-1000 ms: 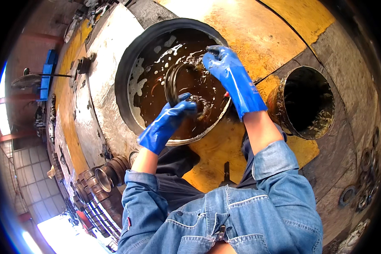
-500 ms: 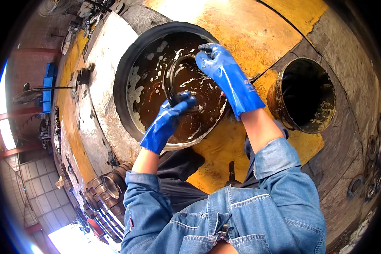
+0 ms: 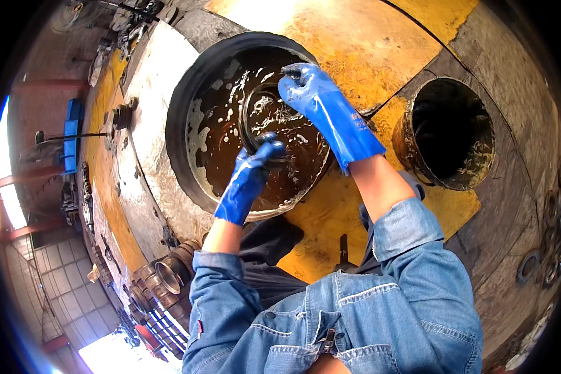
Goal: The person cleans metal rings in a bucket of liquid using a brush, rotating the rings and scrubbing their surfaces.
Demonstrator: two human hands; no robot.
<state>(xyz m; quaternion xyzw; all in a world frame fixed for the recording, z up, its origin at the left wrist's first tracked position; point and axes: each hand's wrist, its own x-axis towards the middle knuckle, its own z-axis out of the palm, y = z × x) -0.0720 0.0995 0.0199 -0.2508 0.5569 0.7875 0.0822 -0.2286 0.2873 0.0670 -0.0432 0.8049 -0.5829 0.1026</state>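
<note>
A wide, dark-rimmed round tub (image 3: 184, 103) holds brown, oily liquid (image 3: 221, 149) with pale foam on it. Tilted in that liquid is a dark metal ring (image 3: 245, 118), wet and shiny. My left hand (image 3: 255, 169), in a blue rubber glove, is closed round the near side of the ring. Over the far right part of the tub, my right hand (image 3: 306, 92) in a matching glove has its fingers curled together, blackened at the tips. Whatever is between those fingers is hidden, and this hand covers the ring's far right side.
To the right stands a rusty open drum (image 3: 411, 146), dark inside. Several metal rings (image 3: 528, 267) lie at the far right. Stacked cylindrical metal parts (image 3: 165, 277) sit at the lower left. Worn yellow and grey plates (image 3: 368, 43) cover the floor.
My right hand has shifted slightly left over the ring. My left hand has moved a little, still gripping the ring, which now sits slightly lower in the liquid.
</note>
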